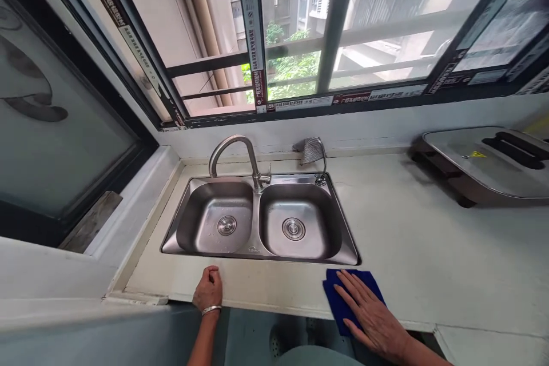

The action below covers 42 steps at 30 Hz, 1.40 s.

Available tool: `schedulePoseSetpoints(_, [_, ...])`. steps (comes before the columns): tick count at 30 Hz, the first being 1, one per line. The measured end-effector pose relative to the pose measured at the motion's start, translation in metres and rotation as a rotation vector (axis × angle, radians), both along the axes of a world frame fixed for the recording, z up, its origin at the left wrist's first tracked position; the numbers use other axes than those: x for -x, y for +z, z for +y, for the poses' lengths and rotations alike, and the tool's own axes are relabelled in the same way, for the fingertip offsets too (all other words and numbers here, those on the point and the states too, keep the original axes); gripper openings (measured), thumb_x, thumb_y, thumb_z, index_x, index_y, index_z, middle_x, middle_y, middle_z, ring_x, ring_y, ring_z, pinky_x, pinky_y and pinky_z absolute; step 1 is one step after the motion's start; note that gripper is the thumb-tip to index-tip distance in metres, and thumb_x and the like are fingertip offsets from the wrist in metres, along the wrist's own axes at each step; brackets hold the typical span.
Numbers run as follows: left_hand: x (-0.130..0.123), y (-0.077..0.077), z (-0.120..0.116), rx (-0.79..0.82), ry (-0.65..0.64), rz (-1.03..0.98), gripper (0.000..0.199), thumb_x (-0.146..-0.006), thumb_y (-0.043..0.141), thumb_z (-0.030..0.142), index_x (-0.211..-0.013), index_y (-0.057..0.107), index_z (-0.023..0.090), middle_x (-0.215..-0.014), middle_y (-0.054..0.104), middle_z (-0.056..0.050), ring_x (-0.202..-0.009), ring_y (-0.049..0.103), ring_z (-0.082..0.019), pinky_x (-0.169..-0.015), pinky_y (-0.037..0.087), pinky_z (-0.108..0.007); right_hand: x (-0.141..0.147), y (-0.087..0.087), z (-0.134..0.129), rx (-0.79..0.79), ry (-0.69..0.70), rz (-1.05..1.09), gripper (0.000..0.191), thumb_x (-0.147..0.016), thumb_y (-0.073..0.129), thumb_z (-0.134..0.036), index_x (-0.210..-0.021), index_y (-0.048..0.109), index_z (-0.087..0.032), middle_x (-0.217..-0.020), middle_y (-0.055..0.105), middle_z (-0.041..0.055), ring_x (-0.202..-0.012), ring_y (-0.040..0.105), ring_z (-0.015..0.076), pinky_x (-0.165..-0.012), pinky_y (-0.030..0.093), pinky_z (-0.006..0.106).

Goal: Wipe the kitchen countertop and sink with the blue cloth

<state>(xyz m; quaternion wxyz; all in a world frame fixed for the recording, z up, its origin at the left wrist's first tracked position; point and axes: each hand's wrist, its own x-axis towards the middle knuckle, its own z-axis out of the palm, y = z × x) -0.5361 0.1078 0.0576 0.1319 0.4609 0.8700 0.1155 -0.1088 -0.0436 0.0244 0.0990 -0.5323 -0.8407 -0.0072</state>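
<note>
My right hand [369,311] lies flat on a folded dark blue cloth [337,306], its fingers stretched out. The cloth rests on the pale countertop [274,280] at its front edge, just below the right corner of the sink, and one part hangs over the edge. My left hand [209,287] is curled closed at the counter's front edge, below the left basin [214,220], with a silver bracelet on the wrist. Nothing shows in its fingers. The right basin [301,220] lies between and beyond my two hands.
A curved metal faucet [244,154] stands behind the basins. A grey cloth [309,150] hangs on a thin spout [323,160] at the sink's back right. An electric pan with a glass lid [493,163] sits at the right. Windows line the back wall.
</note>
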Motion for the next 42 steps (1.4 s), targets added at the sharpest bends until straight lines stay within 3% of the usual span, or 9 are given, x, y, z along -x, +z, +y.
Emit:
schedulePoseSetpoints(6, [0.002,-0.006,-0.001,-0.018,-0.019,0.003,0.034,-0.093,0.037,0.034,-0.101,0.069,0.028,-0.078,0.072,-0.004,-0.068,0.058,-0.019,-0.057,0.025,-0.030,0.089,0.008,0.062,0.067,0.020,0.079,0.074,-0.088,0.050,-0.042,-0.153,0.019,-0.021,-0.162,0.015,0.0143,-0.147,0.022,0.0330,-0.117,0.030,0.054])
schedulePoseSetpoints(14, [0.004,-0.016,-0.003,-0.051,-0.019,0.019,0.031,-0.093,0.040,0.032,-0.099,0.070,0.027,-0.077,0.071,-0.004,-0.068,0.057,-0.018,-0.058,0.023,-0.030,0.242,0.016,0.154,0.249,0.137,0.201,0.073,-0.089,0.044,-0.053,-0.150,0.027,-0.016,-0.153,0.034,0.0210,-0.141,0.032,0.0363,-0.115,0.028,0.053])
schedulePoseSetpoints(18, [0.005,-0.015,-0.004,-0.053,-0.025,0.026,0.031,-0.093,0.041,0.030,-0.099,0.070,0.027,-0.073,0.069,-0.004,-0.066,0.056,-0.017,-0.058,0.024,-0.029,0.272,0.025,0.181,0.347,0.126,0.220,0.068,-0.089,0.041,-0.053,-0.144,0.036,-0.014,-0.140,0.049,0.0209,-0.130,0.043,0.0348,-0.113,0.026,0.057])
schedulePoseSetpoints(22, [0.005,-0.011,-0.004,-0.048,-0.023,0.019,0.031,-0.093,0.040,0.032,-0.099,0.070,0.027,-0.072,0.068,-0.003,-0.066,0.056,-0.017,-0.057,0.024,-0.028,0.255,0.023,0.181,0.369,0.122,0.262,0.067,-0.090,0.039,-0.054,-0.145,0.034,-0.018,-0.141,0.049,0.0178,-0.131,0.042,0.0315,-0.115,0.023,0.056])
schedulePoseSetpoints(27, [0.005,-0.006,-0.005,-0.055,-0.021,-0.007,0.031,-0.093,0.040,0.032,-0.098,0.070,0.028,-0.075,0.069,-0.003,-0.067,0.057,-0.017,-0.058,0.026,-0.028,0.200,0.016,0.161,0.356,0.094,0.273,0.063,-0.091,0.038,-0.054,-0.145,0.036,-0.022,-0.139,0.052,0.0128,-0.127,0.048,0.0253,-0.111,0.031,0.047])
schedulePoseSetpoints(30, [0.005,-0.004,-0.005,-0.059,-0.017,-0.023,0.030,-0.092,0.041,0.032,-0.097,0.070,0.029,-0.075,0.070,-0.002,-0.066,0.057,-0.018,-0.058,0.027,-0.028,0.164,0.013,0.140,0.270,0.041,0.254,0.062,-0.092,0.038,-0.052,-0.145,0.038,-0.021,-0.134,0.057,0.0124,-0.121,0.051,0.0249,-0.106,0.037,0.045])
schedulePoseSetpoints(33, [0.005,-0.001,-0.006,-0.057,-0.007,-0.030,0.030,-0.092,0.042,0.033,-0.097,0.071,0.030,-0.075,0.070,-0.002,-0.065,0.057,-0.018,-0.057,0.027,-0.028,0.130,0.008,0.112,0.140,0.001,0.214,0.062,-0.092,0.042,-0.049,-0.147,0.035,-0.021,-0.135,0.056,0.0128,-0.122,0.050,0.0256,-0.110,0.035,0.048])
schedulePoseSetpoints(37, [0.005,0.004,-0.005,-0.050,-0.001,-0.026,0.032,-0.092,0.040,0.036,-0.099,0.071,0.031,-0.075,0.071,-0.003,-0.064,0.058,-0.019,-0.056,0.029,-0.028,0.083,0.001,0.075,0.003,0.014,0.110,0.066,-0.091,0.045,-0.044,-0.151,0.024,-0.026,-0.151,0.041,0.0111,-0.138,0.037,0.0268,-0.117,0.027,0.052])
schedulePoseSetpoints(42, [0.004,0.010,-0.002,-0.022,-0.009,-0.024,0.037,-0.091,0.036,0.040,-0.102,0.070,0.030,-0.072,0.070,-0.005,-0.059,0.057,-0.021,-0.053,0.031,-0.030,0.013,-0.001,0.041,-0.020,-0.067,-0.003,0.067,-0.091,0.045,-0.040,-0.152,0.019,-0.026,-0.158,0.031,0.0095,-0.144,0.030,0.0266,-0.117,0.028,0.053])
